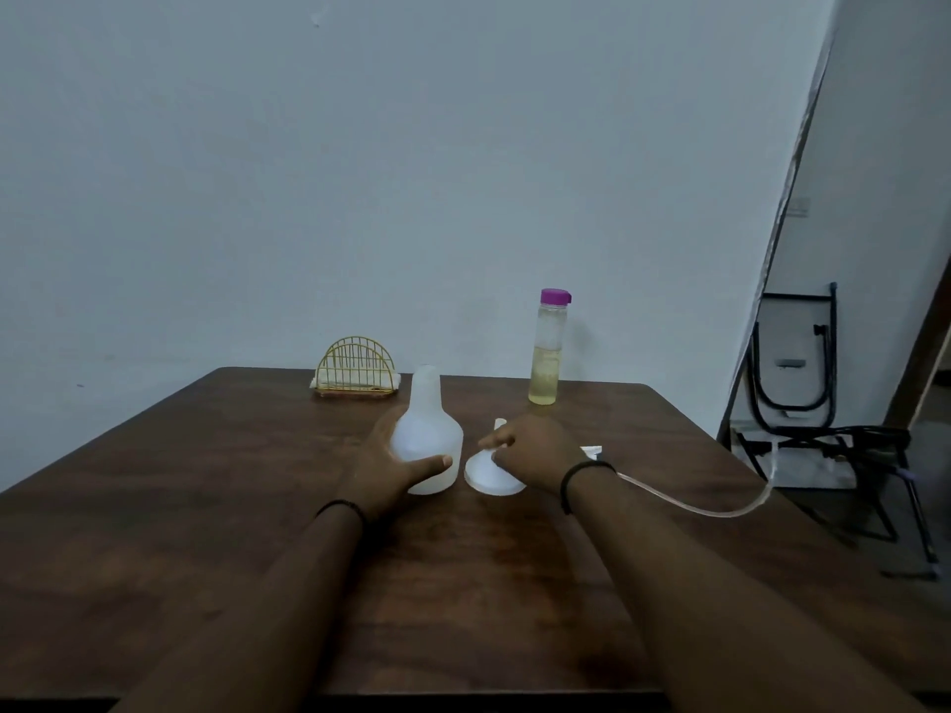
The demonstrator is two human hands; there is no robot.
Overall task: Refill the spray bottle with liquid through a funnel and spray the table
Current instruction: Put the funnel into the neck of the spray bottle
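While gripped, bottle (426,445), funnel (493,473).

No readable text, label, brand, number or sign anywhere; spray bottle (427,445) plain translucent white, unmarked; clear bottle (546,352) with purple cap bears no label; funnel (495,468) blank; wall behind bench (206,506) bare of writing; small plate on far right wall (798,207) too blurred to tell any marking.
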